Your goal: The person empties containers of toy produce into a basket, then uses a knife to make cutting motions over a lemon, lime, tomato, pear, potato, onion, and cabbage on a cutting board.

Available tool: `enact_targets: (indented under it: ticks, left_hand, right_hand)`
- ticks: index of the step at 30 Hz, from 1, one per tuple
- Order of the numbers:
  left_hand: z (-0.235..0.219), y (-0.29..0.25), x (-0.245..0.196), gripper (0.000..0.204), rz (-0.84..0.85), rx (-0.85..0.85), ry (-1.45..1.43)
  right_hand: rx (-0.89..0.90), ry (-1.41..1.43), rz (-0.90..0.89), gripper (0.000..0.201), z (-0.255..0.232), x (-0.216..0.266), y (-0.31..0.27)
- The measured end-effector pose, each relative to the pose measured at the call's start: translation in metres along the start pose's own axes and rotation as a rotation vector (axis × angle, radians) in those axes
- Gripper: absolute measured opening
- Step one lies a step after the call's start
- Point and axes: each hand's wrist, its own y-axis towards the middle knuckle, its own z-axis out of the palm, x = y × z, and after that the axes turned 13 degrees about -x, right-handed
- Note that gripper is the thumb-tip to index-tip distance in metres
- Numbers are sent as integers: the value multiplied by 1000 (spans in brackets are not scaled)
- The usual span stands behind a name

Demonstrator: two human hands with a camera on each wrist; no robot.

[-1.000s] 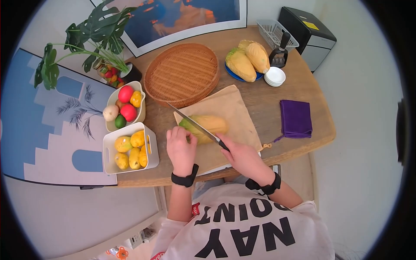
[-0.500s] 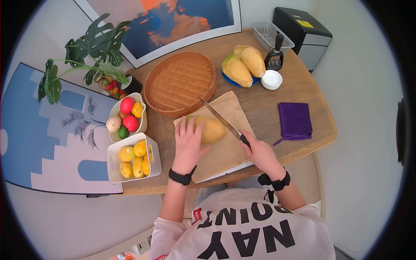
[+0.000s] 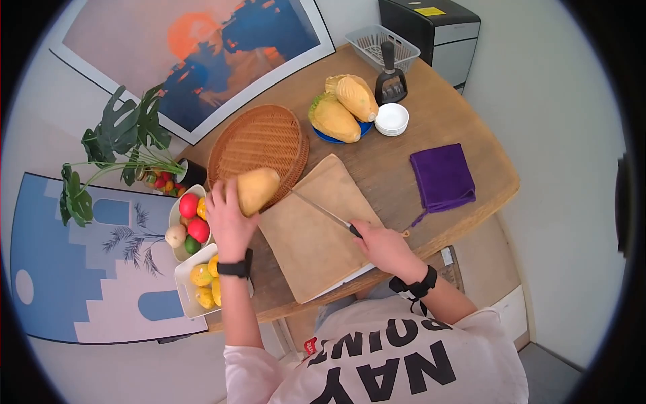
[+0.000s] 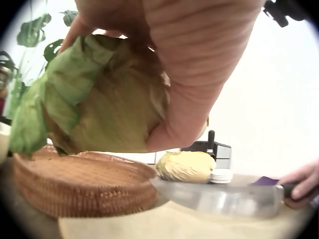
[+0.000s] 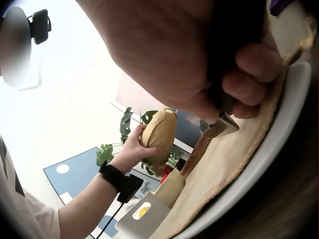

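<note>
My left hand (image 3: 230,227) grips a yellow napa cabbage (image 3: 258,188) and holds it up off the table, over the near edge of the round wicker basket (image 3: 256,149). The cabbage's green leafy end (image 4: 65,99) faces the left wrist camera. In my right hand (image 3: 390,250) is a kitchen knife (image 3: 316,209), held by its black handle, the blade pointing to the far left. Beneath the blade lies a brown sheet (image 3: 316,252) over a white board. The right wrist view shows the raised cabbage (image 5: 162,134) in the other hand, across the sheet.
Two more cabbages (image 3: 343,111) sit on a blue plate beside white bowls (image 3: 391,118) and a black-handled tool (image 3: 390,84). At right lies a purple cloth (image 3: 444,178). Fruit-filled containers (image 3: 192,306) and a potted plant (image 3: 128,145) line the left side.
My left hand has taken hold of the cabbage and lifted it off the brown sheet, leftward to the basket. The knife stays in my right hand over the sheet. The head view has turned.
</note>
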Motion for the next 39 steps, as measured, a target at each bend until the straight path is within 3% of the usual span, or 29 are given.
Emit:
enact_targets:
  ticks: [5, 8, 12, 14, 16, 19, 21, 26, 33, 39]
  left_hand:
    - [51, 45, 30, 87, 74, 177, 170]
    - [81, 61, 18, 84, 120, 205, 340]
    - [102, 101, -54, 85, 118, 77, -193]
    - [108, 113, -106, 87, 233, 120, -345]
    - [130, 112, -145, 90, 250, 194, -328]
    - [139, 111, -187, 86, 117, 422, -274]
    - [152, 102, -198, 81, 130, 362, -226]
    - [174, 97, -187, 71, 159, 270, -248]
    - [169, 98, -153, 71, 160, 136, -290]
    - [162, 97, -158, 69, 241, 161, -173]
  right_hand:
    - [73, -57, 40, 33, -3, 8, 1]
    - [64, -42, 51, 34, 0, 6, 0]
    - [15, -42, 18, 30, -1, 9, -1]
    - [11, -55, 0, 31, -3, 12, -1]
    - [7, -53, -14, 32, -3, 12, 1]
    - [61, -50, 13, 36, -4, 10, 3]
    - [66, -46, 33, 37, -3, 9, 1]
    - [74, -51, 37, 40, -3, 8, 2]
    - [83, -55, 26, 39, -1, 6, 1]
    - [10, -33, -11, 36, -2, 8, -1]
